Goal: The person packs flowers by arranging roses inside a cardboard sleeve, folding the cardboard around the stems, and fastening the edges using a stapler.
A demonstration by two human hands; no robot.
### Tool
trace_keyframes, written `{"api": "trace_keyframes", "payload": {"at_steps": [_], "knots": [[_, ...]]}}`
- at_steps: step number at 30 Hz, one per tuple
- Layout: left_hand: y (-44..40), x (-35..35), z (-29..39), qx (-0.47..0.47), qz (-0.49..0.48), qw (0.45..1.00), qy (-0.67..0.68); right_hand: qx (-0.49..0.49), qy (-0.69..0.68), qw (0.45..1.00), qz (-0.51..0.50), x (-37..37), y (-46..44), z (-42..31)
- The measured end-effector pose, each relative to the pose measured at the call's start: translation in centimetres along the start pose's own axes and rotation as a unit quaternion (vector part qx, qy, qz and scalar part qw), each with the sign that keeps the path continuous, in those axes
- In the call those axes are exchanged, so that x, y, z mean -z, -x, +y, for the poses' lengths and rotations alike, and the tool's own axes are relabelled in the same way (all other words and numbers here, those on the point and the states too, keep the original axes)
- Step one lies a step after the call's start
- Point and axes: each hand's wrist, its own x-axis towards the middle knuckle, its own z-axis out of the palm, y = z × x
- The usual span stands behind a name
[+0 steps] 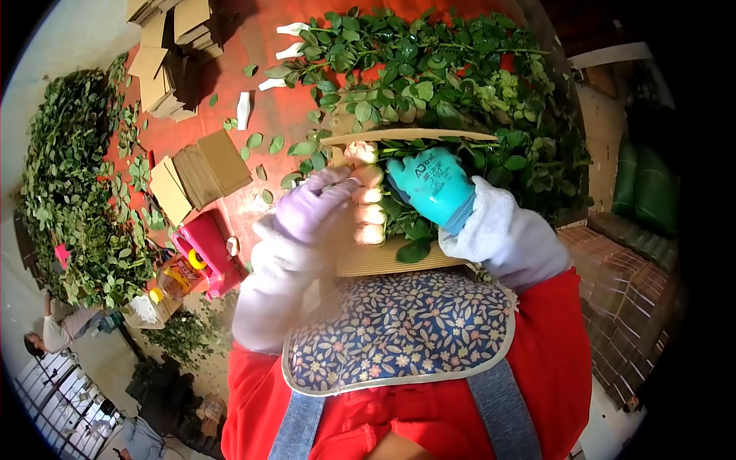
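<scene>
My left hand (310,203), in a pale lilac glove, is at the left side of a row of pale peach roses (370,215), its fingertips at the upper blooms. It is blurred, and whether it grips a bloom cannot be made out. On the other side, my right hand (433,186), in a teal glove, has its fingers curled over the green stems and leaves just right of the blooms. The roses lie on corrugated cardboard (399,258), with a cardboard edge (406,133) standing up behind them.
Leafy rose stems (429,69) with white-sleeved heads lie across the red table (261,77). Cardboard stacks (211,169) and a pink tool (207,253) are at the left, beside a large leaf pile (84,184). A person (57,333) is at the far lower left.
</scene>
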Motion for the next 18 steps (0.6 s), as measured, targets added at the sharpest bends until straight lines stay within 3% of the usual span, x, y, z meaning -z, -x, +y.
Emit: {"api": "trace_keyframes", "payload": {"at_steps": [2,4,8,10,12,15,18], "knots": [[-1.7,-0.6,1.3,-0.024,-0.028,0.999,0.03,-0.012,-0.042,0.996,-0.079,1.0,-0.3,0.0],[-1.6,-2.0,-0.5,-0.06,-0.056,0.996,-0.036,-0.018,-0.061,0.994,-0.093,1.0,-0.1,-0.1],[-0.6,0.1,-2.9,-0.092,-0.05,0.994,0.038,0.016,-0.083,0.995,0.045,0.4,0.8,0.1],[1.6,2.8,-2.7,0.038,-0.049,0.998,0.032,0.017,-0.12,0.986,0.113,2.0,1.1,0.2],[4.4,3.9,-3.4,0.233,0.013,0.972,-0.038,-0.013,-0.172,0.98,0.097,5.0,1.1,0.2],[7.2,5.6,-8.7,0.311,0.11,0.91,-0.252,-0.024,-0.171,0.982,0.082,9.8,1.0,0.4],[6.8,8.4,-12.2,0.435,0.179,0.829,-0.303,-0.01,-0.14,0.988,0.06,9.7,1.6,0.8]]}}
